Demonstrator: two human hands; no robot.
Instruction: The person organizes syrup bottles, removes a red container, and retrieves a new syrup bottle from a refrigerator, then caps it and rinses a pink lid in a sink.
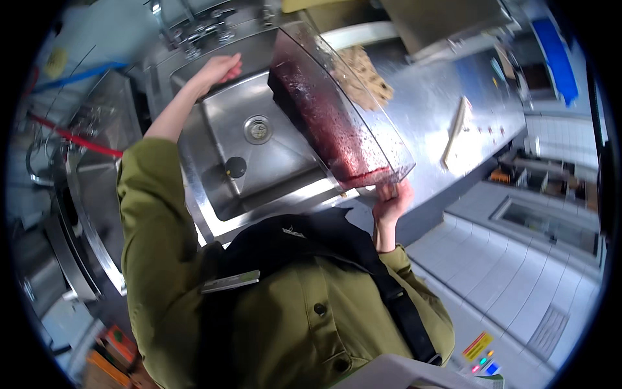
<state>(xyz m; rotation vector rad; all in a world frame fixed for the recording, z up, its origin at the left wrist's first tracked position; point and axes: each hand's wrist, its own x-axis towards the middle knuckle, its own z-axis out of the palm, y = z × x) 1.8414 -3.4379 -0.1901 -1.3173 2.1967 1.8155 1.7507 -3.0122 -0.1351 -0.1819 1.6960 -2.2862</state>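
Observation:
A clear plastic food bin leans on its side over the right part of a stainless steel sink basin. Dark red liquid or residue coats its inside. My right hand grips the bin's near end from below, with some fingers hidden behind the plastic. Over the basin's far left corner is my left hand, fingers loosely bent and nothing visible in it. Its nearest fixture is the chrome faucet behind the sink. The basin holds a round drain strainer and a dark round disc.
A crumpled tan cloth with dark spots lies behind the bin. On the steel counter to the right rests a pale, long, narrow object, with red drops beside it. Another sink with a red hose stands left.

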